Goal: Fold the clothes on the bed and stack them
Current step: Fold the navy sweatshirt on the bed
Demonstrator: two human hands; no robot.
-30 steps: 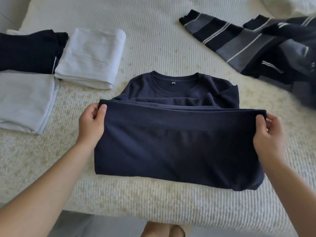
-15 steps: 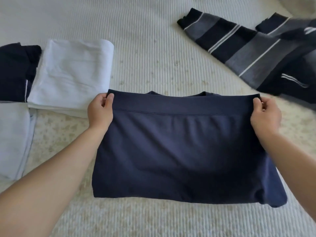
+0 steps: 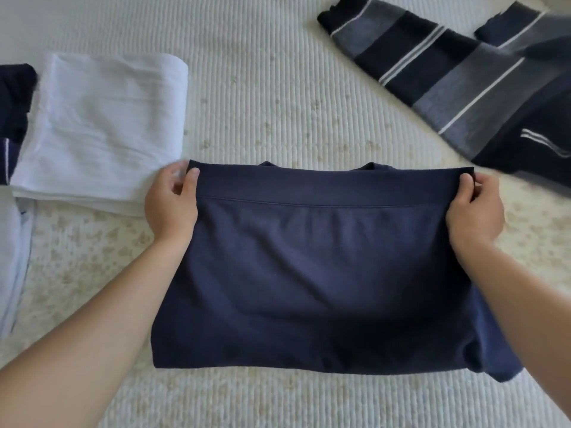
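Observation:
A navy sweatshirt [image 3: 321,273] lies in the middle of the bed, folded in half with its ribbed hem brought up over the neckline. Only two small bits of the collar peek out past the hem. My left hand [image 3: 171,205] pinches the hem's left corner between thumb and fingers. My right hand [image 3: 475,208] pinches the right corner the same way. A loose bit of the sweatshirt sticks out at its lower right.
A folded white garment [image 3: 99,128] lies at the left, with a folded dark navy piece [image 3: 12,112] behind it and a pale folded piece [image 3: 12,261] at the left edge. An unfolded striped navy-and-grey sweater [image 3: 463,78] sprawls at the upper right on the cream ribbed bedcover [image 3: 262,88].
Both hands carried the hem away from me, up over the chest and collar, which showed a second ago and is now almost hidden. In the last half second they hardly moved.

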